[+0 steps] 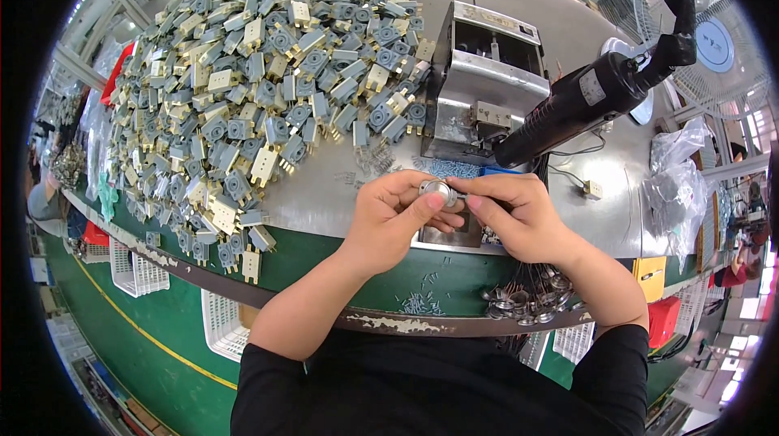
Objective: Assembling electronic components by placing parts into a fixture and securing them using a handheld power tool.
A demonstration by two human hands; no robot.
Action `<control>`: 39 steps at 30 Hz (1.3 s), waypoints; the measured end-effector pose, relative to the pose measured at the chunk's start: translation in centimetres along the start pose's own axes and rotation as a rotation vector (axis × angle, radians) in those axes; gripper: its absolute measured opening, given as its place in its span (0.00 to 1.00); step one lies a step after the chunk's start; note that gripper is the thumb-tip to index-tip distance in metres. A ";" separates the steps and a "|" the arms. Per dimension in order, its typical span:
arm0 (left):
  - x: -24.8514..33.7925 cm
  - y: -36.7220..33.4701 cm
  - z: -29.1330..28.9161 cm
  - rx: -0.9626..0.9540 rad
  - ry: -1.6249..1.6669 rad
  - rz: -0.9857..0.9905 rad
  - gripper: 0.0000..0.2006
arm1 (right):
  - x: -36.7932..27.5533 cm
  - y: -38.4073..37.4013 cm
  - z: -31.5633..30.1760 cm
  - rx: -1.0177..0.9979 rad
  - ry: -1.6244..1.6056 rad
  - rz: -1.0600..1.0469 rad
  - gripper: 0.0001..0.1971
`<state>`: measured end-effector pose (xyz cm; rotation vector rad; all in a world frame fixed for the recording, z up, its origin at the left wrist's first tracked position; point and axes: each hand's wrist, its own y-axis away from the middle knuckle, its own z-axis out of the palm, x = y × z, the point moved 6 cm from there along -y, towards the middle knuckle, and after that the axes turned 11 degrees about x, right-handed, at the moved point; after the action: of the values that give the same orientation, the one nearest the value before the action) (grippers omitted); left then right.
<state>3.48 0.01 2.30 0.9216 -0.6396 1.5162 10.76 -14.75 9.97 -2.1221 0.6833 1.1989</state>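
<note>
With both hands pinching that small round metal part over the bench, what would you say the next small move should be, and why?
Probably lower the round metal part onto the small metal block just beneath it. Both the left hand and the right hand pinch it right above that block, and the hanging black power screwdriver points down toward the same spot.

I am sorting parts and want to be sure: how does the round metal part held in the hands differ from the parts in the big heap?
The round metal part is shiny silver; the heap parts are blocky, grey-blue and cream. The former is pinched between left hand and right hand; the latter lie loose on the table. Both are small.
</note>
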 end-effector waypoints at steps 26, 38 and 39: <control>6.4 -1.9 -4.4 0.381 -1.074 0.554 0.15 | 0.8 0.6 -2.5 -0.275 0.572 -0.036 0.19; 6.4 -4.0 -7.1 0.632 -1.570 0.410 0.17 | 3.7 2.1 -2.1 -0.368 0.731 -0.056 0.09; 6.8 -3.6 -7.2 0.651 -1.412 0.465 0.16 | 3.9 2.2 -2.2 -0.390 0.720 -0.028 0.08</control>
<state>5.66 10.20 3.78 2.5340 -1.4395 1.2726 12.25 -18.33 6.92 -2.9171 0.7494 0.5495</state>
